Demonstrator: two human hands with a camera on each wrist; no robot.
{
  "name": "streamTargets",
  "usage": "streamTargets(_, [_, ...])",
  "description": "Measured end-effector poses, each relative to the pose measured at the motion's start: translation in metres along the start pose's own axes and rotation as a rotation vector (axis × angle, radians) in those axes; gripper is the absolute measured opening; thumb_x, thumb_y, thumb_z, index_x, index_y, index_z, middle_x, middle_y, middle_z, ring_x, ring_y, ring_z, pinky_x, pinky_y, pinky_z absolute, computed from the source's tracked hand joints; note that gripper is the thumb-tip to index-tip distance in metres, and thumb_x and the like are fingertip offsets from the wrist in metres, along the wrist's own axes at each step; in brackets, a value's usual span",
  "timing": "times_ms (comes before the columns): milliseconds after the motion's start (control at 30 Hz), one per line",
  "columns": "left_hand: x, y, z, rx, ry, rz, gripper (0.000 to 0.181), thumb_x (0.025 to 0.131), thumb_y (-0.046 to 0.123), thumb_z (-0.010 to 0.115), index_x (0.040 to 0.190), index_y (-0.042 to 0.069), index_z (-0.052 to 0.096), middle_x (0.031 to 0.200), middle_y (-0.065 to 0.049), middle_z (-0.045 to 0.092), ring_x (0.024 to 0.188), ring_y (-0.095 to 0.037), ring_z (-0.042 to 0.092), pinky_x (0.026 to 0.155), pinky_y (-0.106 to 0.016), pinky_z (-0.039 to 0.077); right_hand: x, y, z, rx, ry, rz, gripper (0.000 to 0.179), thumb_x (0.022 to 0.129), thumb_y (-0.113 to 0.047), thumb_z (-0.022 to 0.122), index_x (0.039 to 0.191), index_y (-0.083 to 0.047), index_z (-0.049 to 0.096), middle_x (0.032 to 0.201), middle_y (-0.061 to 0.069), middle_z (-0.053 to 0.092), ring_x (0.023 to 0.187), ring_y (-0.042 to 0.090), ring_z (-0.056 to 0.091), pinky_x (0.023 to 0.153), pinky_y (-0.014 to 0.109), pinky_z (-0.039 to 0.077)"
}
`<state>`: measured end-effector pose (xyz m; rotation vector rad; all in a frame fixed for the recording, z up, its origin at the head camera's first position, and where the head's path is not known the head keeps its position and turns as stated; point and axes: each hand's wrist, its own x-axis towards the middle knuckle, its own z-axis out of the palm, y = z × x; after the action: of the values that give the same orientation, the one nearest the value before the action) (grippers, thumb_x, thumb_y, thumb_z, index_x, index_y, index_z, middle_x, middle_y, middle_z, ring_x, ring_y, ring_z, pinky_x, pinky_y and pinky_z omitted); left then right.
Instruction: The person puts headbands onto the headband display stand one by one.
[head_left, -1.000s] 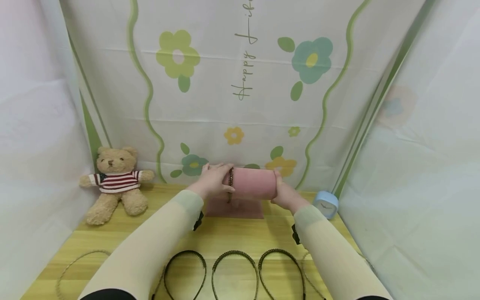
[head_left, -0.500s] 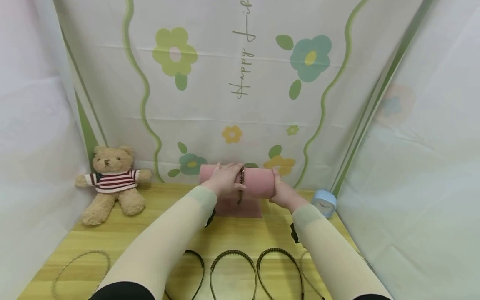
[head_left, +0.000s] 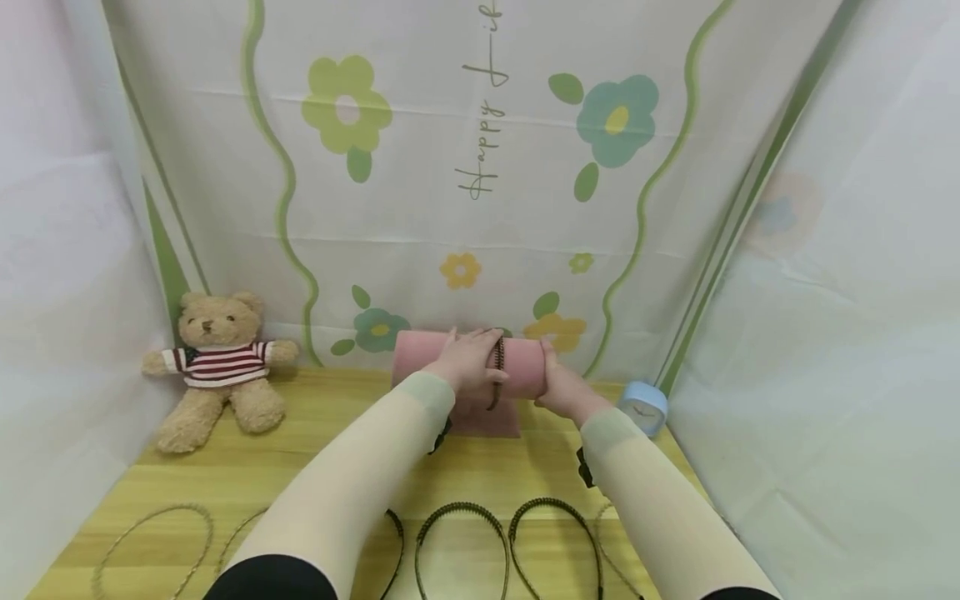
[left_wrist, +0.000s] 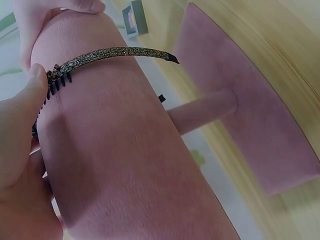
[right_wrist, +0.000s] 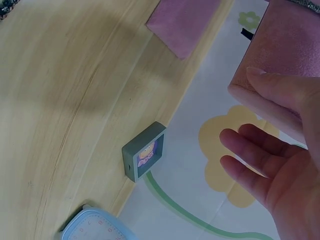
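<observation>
A pink velvety headband stand stands against the back cloth, its thick horizontal roll (head_left: 523,367) raised on a post above a flat base (head_left: 487,419). Over the roll sits a dark glittery headband (left_wrist: 115,52) with small comb teeth. My left hand (head_left: 468,360) holds this headband, thumb (left_wrist: 31,92) at its toothed part and the fingers behind, partly hidden. At the roll's right end my right hand (head_left: 564,387) grips the edge; its thumb (right_wrist: 280,90) lies on the roll, while several fingers are loosely bent clear of it.
Several more headbands (head_left: 461,506) lie in a row along the table's front, partly under the forearms. A teddy bear (head_left: 221,379) sits at left. A blue clock (head_left: 643,408) stands at right, near a small grey-green frame (right_wrist: 131,150). Flowered cloth (head_left: 525,217) rises behind.
My left hand has slid the headband rightward along the roll, from near its left end to right of the middle. The right hand keeps its grip on the right end.
</observation>
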<state>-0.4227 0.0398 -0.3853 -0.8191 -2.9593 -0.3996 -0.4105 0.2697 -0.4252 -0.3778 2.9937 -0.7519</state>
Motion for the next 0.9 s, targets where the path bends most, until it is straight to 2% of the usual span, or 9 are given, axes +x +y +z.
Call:
streamTargets(167, [0.005,0.006,0.003,-0.009,-0.004,0.001,0.085,0.091,0.060,0.059,0.158,0.022,0.023,0.158,0.002,0.031,0.144,-0.027,0.026,0.116,-0.057,0.009,0.000,-0.001,-0.001,0.034,-0.018,0.013,0.122,0.082,0.002,0.076,0.156,-0.020,-0.018,0.130,0.028,0.054,0.094,0.029,0.062,0.075,0.039,0.052])
streamTargets(333, [0.004,0.013,0.001,0.073,-0.028,-0.001,0.084,0.093,0.063,0.051,0.160,0.026,0.018,0.160,0.003,0.028,0.142,-0.031,0.028,0.114,-0.055,0.016,0.002,0.000,0.000,0.000,-0.017,-0.003,0.121,0.082,0.000,0.077,0.156,-0.016,-0.018,0.122,0.027,0.059,0.088,0.026,0.064,0.074,0.038,0.053])
streamTargets(467, [0.007,0.014,0.003,0.119,-0.012,0.003,0.084,0.092,0.067,0.048,0.160,0.027,0.017,0.159,0.002,0.029,0.138,-0.033,0.031,0.112,-0.056,0.019,0.003,0.001,0.000,0.005,-0.024,-0.002,0.122,0.082,0.001,0.075,0.156,-0.018,-0.019,0.121,0.025,0.060,0.080,0.023,0.063,0.070,0.036,0.053])
streamTargets(600, [0.011,0.013,0.007,0.133,0.007,0.002,0.087,0.089,0.070,0.049,0.160,0.029,0.018,0.158,0.002,0.032,0.134,-0.034,0.034,0.111,-0.056,0.019,0.003,0.002,0.000,0.002,-0.031,-0.002,0.123,0.082,0.001,0.075,0.155,-0.020,-0.021,0.122,0.025,0.059,0.076,0.021,0.061,0.065,0.033,0.051])
streamTargets(767, [0.013,0.013,0.008,0.135,0.026,0.010,0.089,0.088,0.071,0.051,0.159,0.028,0.020,0.157,0.003,0.035,0.137,-0.033,0.035,0.113,-0.058,0.016,0.004,0.002,0.000,-0.021,-0.023,-0.009,0.123,0.081,-0.001,0.077,0.156,-0.018,-0.020,0.113,0.024,0.062,0.070,0.021,0.060,0.062,0.033,0.049])
streamTargets(900, [0.012,0.013,0.008,0.102,0.009,0.016,0.089,0.089,0.069,0.051,0.160,0.028,0.018,0.157,0.003,0.034,0.141,-0.032,0.031,0.114,-0.060,0.011,0.003,0.002,0.000,-0.023,-0.018,-0.014,0.123,0.080,0.000,0.077,0.156,-0.017,-0.018,0.117,0.025,0.061,0.075,0.023,0.061,0.065,0.034,0.050])
